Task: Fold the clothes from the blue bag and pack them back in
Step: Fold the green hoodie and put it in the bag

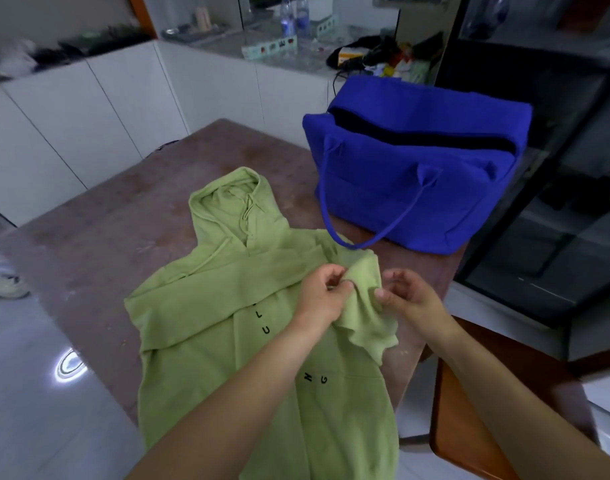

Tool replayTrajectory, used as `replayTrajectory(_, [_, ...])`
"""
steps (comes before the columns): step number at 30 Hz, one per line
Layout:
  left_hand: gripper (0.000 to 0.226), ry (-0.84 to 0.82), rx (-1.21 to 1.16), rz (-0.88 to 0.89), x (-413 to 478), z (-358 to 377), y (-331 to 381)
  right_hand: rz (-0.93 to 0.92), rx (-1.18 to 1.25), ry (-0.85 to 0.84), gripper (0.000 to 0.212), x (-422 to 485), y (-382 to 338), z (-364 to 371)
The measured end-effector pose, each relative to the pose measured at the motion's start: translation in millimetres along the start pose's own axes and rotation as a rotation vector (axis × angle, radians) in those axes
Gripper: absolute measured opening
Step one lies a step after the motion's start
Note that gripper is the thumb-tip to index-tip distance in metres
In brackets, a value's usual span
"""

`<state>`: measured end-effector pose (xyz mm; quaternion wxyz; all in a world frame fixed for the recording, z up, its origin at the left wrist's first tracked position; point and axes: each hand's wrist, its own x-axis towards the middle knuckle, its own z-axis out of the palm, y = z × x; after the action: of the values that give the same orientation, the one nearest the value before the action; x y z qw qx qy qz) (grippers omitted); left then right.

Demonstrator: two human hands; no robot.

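1. While the light-green hoodie [227,341] lies face up on the brown table [123,220], one sleeve end [364,271] is bunched up between both hands over its chest.
2. The left hand [319,296] pinches that fabric between thumb and curled fingers. The right hand [409,292] pinches the opposite side.
3. The hood points away, drawstrings loose, with black letters down the front. The hem hangs over the near table edge.
4. The blue bag [400,188] stands open just beyond, its strap lying on the hoodie's shoulder.

hoodie: green hoodie [227,306] flat on brown table [106,230], hood away from the person
hands: left hand [322,296] and right hand [409,294] pinch sleeve cuff [364,289]
bag: blue bag [411,181] open, strap on hoodie
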<state>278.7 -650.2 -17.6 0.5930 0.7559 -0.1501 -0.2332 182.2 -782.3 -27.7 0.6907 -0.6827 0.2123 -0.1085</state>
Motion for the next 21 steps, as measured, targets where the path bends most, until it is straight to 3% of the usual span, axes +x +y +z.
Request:
replayTrajectory(3, [0.012,-0.048,-0.09,-0.058,5.0,-13.8,3.1,0.082,-0.189,-0.07,0.022,-1.8,11.1,8.6])
replayTrajectory(5, [0.01,-0.07,-0.097,-0.077,7.0,-20.4,4.6,0.114,-0.185,-0.088,0.022,-0.9,12.9,15.5])
replayTrajectory(8, [0.012,0.064,-0.022,-0.017,12.9,-31.0,3.4,0.05,-0.192,0.005,0.005,-0.5,0.7,22.8])
replayTrajectory(11, [0.036,0.18,0.171,0.083,2.8,-35.1,2.8,-0.048,-0.127,0.131,0.005,1.7,-15.8,26.2])
replayTrajectory(14, [0.055,-0.041,0.182,0.244,-31.5,-26.6,9.2,-0.081,-0.057,0.201,0.009,1.9,-33.2,37.0])
replayTrajectory(17, [0.1,-0.198,0.389,0.405,-55.3,-17.3,9.4,-0.043,0.007,0.208,0.018,0.1,-49.1,50.3])
replayTrajectory(19, [0.117,-0.152,0.557,0.443,-57.5,-17.9,5.8,-0.004,0.118,0.151,0.017,-3.0,-57.5,55.3])
replayTrajectory(21, [0.118,-0.043,0.646,0.461,-57.6,-21.3,4.3,0.049,0.213,0.082,0.028,-7.2,-64.0,57.2])
